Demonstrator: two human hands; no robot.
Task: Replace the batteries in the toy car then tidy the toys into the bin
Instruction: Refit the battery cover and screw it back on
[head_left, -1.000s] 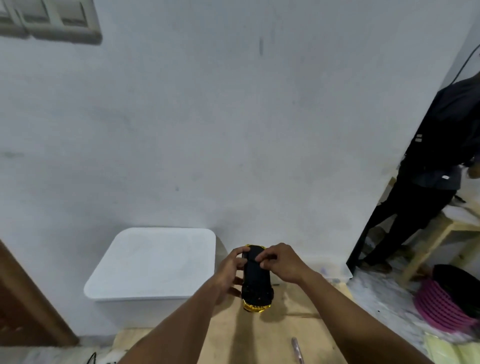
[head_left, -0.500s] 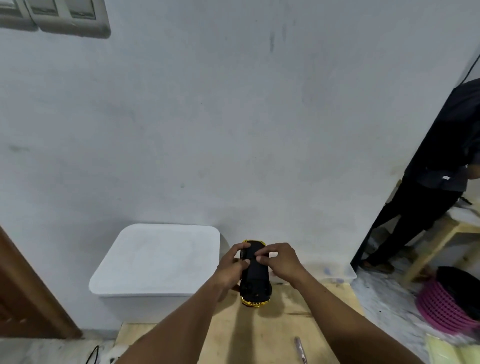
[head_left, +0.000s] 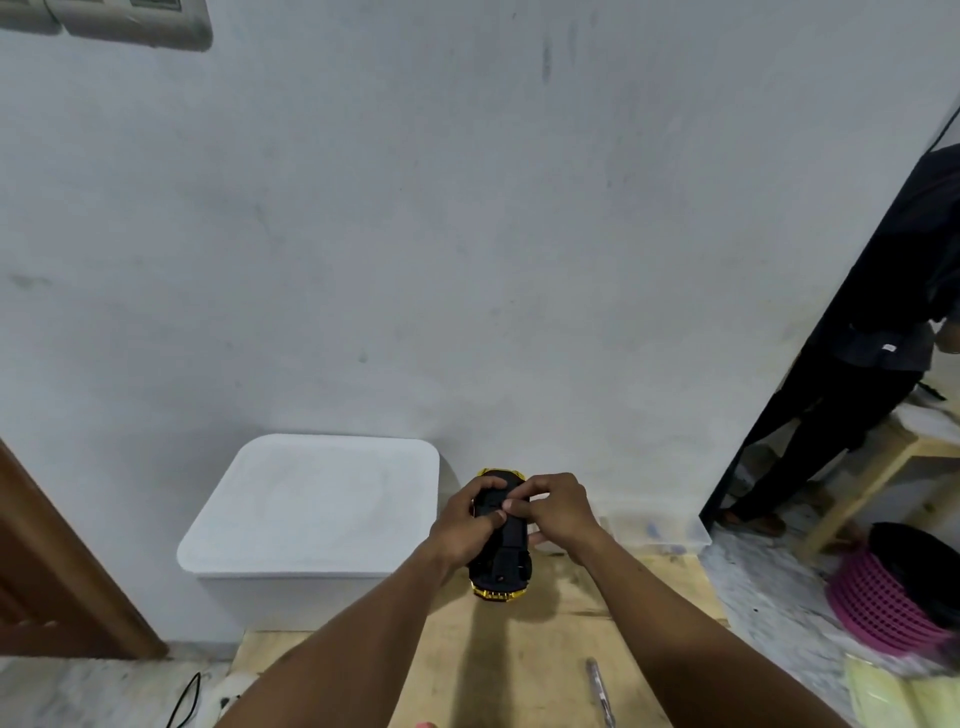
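A gold toy car (head_left: 501, 564) is turned upside down, its black underside facing me, held above the wooden table (head_left: 524, 665). My left hand (head_left: 467, 525) grips the car's left side with the thumb on the underside. My right hand (head_left: 558, 512) holds the right side, its fingertips pressing on the middle of the underside beside my left thumb. A white lidded bin (head_left: 311, 514) stands to the left of the car against the wall. The battery compartment is hidden under my fingers.
A pen-like tool (head_left: 597, 688) lies on the table near the front right. A clear plastic container (head_left: 657, 530) sits against the wall on the right. A person in dark clothes (head_left: 878, 358) stands in the doorway. A pink basket (head_left: 888, 608) sits on the floor.
My view has shifted slightly. My fingers have moved closer together over the middle of the car's underside; the car stays in both hands.
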